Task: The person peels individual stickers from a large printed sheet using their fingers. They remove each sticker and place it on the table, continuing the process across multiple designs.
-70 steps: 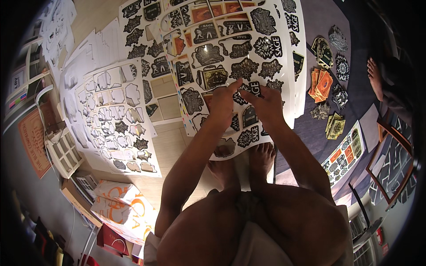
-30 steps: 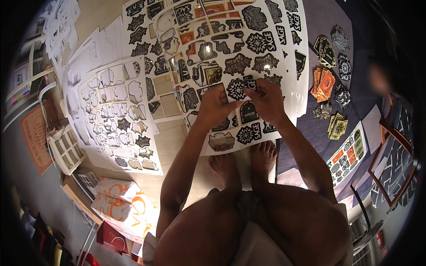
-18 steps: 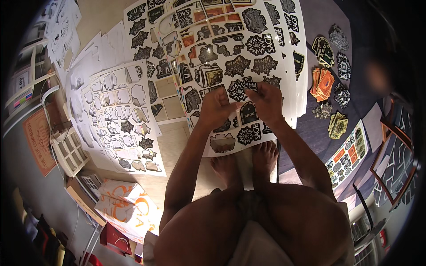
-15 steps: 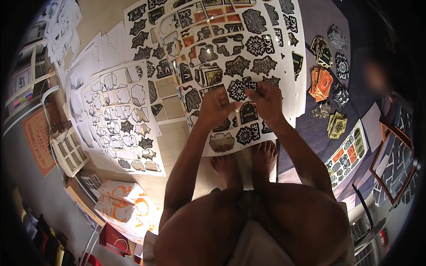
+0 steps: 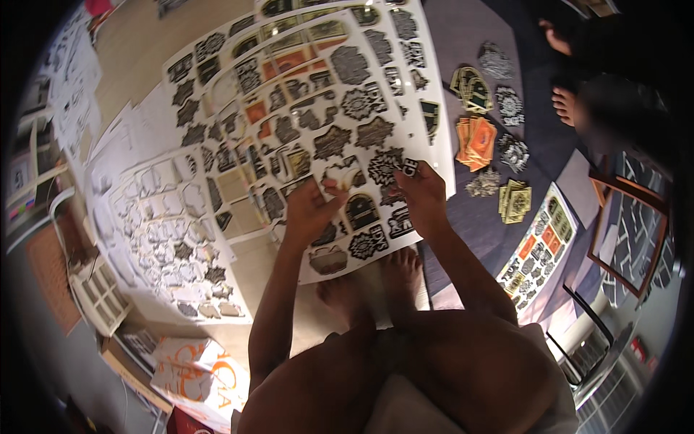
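Note:
My right hand (image 5: 425,195) pinches a black-and-white sunburst-shaped sticker (image 5: 383,168) by its right edge, over a large white sticker sheet (image 5: 318,271). Whether the sticker is wholly free of the sheet, I cannot tell. To its left, my left hand (image 5: 309,208) hovers above the same sheet, thumb and fingers apart with nothing visible between them. Rows of dark die-cut stickers cover the sheet, among them an arched black one (image 5: 362,212) between my hands. Pale gaps show where some shapes are gone.
On the dark mat at right lie piles of cut stickers: orange cards (image 5: 476,143), arched black ones (image 5: 471,90) and yellow ones (image 5: 515,201). A smaller sticker sheet (image 5: 538,249) lies nearer. Used white sheets (image 5: 181,239) spread at left. Another person's feet (image 5: 564,106) show upper right.
The view has shifted, so the sheets and piles sit further left. My left hand has drawn away from the sunburst sticker, while my right keeps its pinch. Another person's feet have come into view.

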A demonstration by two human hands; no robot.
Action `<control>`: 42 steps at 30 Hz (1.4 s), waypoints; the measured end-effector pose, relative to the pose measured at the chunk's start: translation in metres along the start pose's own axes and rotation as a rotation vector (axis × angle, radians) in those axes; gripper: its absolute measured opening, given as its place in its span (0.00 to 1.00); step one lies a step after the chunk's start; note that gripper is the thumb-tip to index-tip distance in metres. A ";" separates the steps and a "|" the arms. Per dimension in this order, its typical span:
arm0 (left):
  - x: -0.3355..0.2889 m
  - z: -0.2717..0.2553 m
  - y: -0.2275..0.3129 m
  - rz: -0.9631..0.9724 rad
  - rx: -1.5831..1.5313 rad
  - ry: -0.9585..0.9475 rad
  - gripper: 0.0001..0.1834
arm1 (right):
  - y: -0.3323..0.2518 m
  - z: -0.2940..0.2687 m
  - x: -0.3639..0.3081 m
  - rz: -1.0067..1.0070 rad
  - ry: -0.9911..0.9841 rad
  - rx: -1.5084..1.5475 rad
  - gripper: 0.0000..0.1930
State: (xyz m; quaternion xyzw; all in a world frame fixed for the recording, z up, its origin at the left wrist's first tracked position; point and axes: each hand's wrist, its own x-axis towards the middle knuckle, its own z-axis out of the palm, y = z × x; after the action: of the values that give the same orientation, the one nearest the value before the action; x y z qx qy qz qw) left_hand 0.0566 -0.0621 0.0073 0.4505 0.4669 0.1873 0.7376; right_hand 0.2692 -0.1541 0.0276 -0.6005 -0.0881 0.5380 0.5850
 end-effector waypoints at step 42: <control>-0.016 -0.009 0.031 -0.045 0.112 0.005 0.12 | -0.045 -0.020 0.024 0.216 -0.308 -0.313 0.18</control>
State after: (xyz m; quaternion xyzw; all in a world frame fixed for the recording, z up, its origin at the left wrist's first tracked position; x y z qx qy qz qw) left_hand 0.0455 -0.0525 0.0408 0.4800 0.4885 0.1454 0.7140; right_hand 0.3176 -0.1356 0.0453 -0.6007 -0.1937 0.6624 0.4036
